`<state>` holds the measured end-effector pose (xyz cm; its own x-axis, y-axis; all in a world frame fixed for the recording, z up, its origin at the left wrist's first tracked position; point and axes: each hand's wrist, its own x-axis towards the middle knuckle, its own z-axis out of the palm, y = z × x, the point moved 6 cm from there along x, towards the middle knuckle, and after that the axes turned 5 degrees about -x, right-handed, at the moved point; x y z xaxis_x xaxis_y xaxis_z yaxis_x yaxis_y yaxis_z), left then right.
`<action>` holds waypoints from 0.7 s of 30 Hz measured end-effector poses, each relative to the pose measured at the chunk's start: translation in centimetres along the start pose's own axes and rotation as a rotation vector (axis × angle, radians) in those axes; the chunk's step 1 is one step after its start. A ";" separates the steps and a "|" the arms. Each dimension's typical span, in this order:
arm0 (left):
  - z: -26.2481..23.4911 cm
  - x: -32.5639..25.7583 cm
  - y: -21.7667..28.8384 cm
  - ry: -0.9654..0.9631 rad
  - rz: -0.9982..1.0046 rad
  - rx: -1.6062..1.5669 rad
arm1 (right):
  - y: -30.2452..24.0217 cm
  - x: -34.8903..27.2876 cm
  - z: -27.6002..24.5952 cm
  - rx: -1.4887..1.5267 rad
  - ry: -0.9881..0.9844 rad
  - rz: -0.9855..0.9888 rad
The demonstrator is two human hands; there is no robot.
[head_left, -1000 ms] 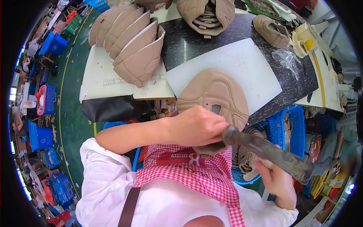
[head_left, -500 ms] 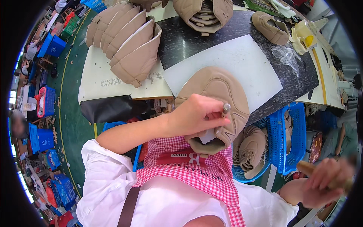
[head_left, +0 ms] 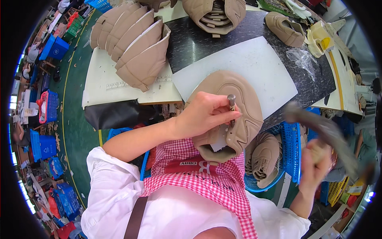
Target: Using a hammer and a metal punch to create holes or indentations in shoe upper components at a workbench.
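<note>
A tan shoe upper [head_left: 244, 91] lies over the front edge of the worktable, its toe away from me and its collar opening towards me. My left hand [head_left: 207, 113] pinches a short metal punch [head_left: 232, 102], which stands nearly upright on the upper beside the lacing gap. White material shows through that gap. Off to the right, apart from the upper, my right hand [head_left: 316, 163] grips a hammer [head_left: 324, 125] blurred by motion. Beneath the upper is a white board [head_left: 274, 77].
Nested tan uppers [head_left: 139, 63] stand at the table's left, with another bundle [head_left: 215, 16] at the back. A single tan shoe upper [head_left: 282, 30] and clear plastic wrap [head_left: 304, 59] lie far right. Blue baskets [head_left: 292, 151] holding shoes sit below the table's right side.
My right hand has swung inward and upward from the far right with the hammer. The punch has shifted slightly left and stands more upright; the upper has stayed in place.
</note>
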<state>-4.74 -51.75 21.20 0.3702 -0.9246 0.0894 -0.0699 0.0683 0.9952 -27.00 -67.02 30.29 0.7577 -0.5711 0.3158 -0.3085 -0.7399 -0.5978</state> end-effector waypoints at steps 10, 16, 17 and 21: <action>0.1 0.1 -0.3 -0.051 0.051 0.230 | -1.6 0.7 3.5 0.057 -0.427 0.200; -0.4 0.7 -0.5 0.071 -0.073 -0.192 | -0.4 1.3 -0.4 0.053 0.008 -0.047; 0.1 1.3 -0.3 0.008 -0.071 -0.073 | -0.6 0.5 -3.4 0.209 0.194 0.074; 1.2 0.6 1.7 -0.079 0.261 0.467 | -5.1 2.8 -2.8 1.089 -0.117 -0.402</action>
<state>-5.75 -52.65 22.94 0.2158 -0.9259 0.3101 -0.5615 0.1422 0.8152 -24.95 -65.83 36.27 0.7547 -0.2862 0.5903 0.5794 -0.1312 -0.8044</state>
